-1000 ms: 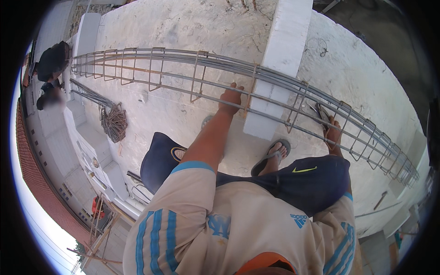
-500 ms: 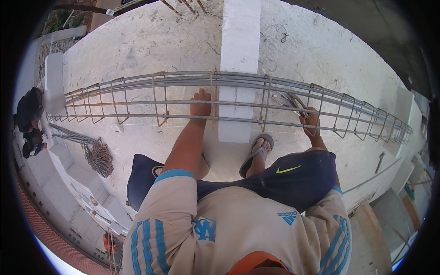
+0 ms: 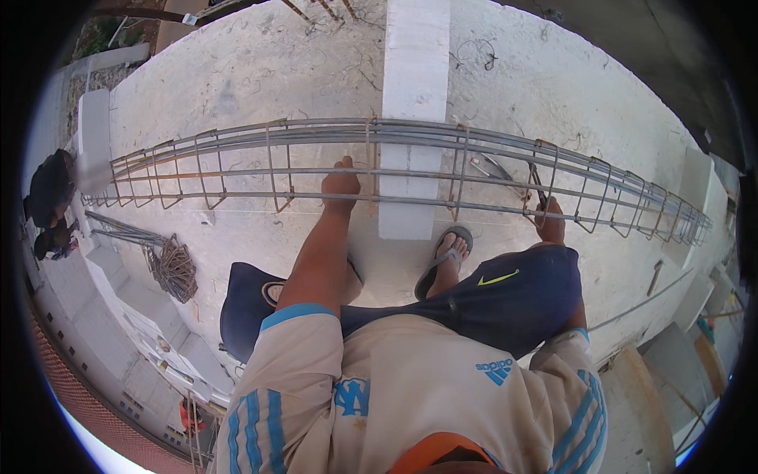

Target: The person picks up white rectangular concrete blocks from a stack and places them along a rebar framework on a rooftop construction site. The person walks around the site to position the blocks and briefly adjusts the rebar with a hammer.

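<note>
A long rebar cage [image 3: 280, 130] of straight grey bars and square stirrups spans the view from left to right in front of me. My left hand [image 3: 341, 188] reaches in among its lower bars, left of the white strip. Its fingers are curled closed by a bar; what they hold, if anything, is hidden. At the right part of the cage, my right hand [image 3: 551, 223] is closed around a dark slim tool [image 3: 537, 180], which looks like pincers and points up between the bars. A bundle of thin wire or rods [image 3: 496, 169] lies on the floor behind the cage, beside the tool.
A raised white strip [image 3: 414, 87] crosses the pale concrete slab under the cage. Coiled steel [image 3: 174, 272] lies at the left with straight bars beside it. Another person [image 3: 51, 197] is at the far left. Upright rebar ends [image 3: 324, 9] stand at the back; loose wire [image 3: 478, 54] lies nearby.
My left hand's fingers, stretched out before, are now curled. The right hand has drawn back slightly toward me and raised the dark tool from beside the bundle on the floor.
</note>
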Available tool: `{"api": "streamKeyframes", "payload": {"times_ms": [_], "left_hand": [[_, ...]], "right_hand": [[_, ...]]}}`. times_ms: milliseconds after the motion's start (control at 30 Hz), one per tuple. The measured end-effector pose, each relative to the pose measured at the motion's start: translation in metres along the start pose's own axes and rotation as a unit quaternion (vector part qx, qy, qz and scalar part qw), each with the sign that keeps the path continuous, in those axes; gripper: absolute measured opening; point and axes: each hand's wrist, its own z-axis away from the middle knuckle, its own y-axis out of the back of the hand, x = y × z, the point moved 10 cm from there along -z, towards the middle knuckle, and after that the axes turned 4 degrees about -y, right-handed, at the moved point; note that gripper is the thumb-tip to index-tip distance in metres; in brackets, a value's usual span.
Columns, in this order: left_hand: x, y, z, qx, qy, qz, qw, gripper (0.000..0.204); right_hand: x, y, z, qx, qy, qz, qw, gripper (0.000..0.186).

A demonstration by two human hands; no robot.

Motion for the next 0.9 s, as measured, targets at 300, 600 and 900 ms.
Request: {"api": "streamKeyframes", "payload": {"times_ms": [300, 600, 900], "left_hand": [[-0.075, 0.01, 0.048, 0.012, 0.34, 0.233, 0.911, 0.019], [-0.069, -0.028, 0.137, 0.045, 0.245, 0.055, 0.967, 0.031], [-0.064, 0.287, 0.272, -0.046, 0.441, 0.28, 0.851, 0.026]], "right_hand": [[0.056, -0.018, 0.06, -0.088, -0.156, 0.131, 0.975, 0.02], [0.055, 0.026, 0.195, -0.375, -0.257, 0.023, 0.89, 0.02], [-0.027, 0.198, 0.304, -0.394, -0.358, -0.167, 0.83, 0.015]]}}
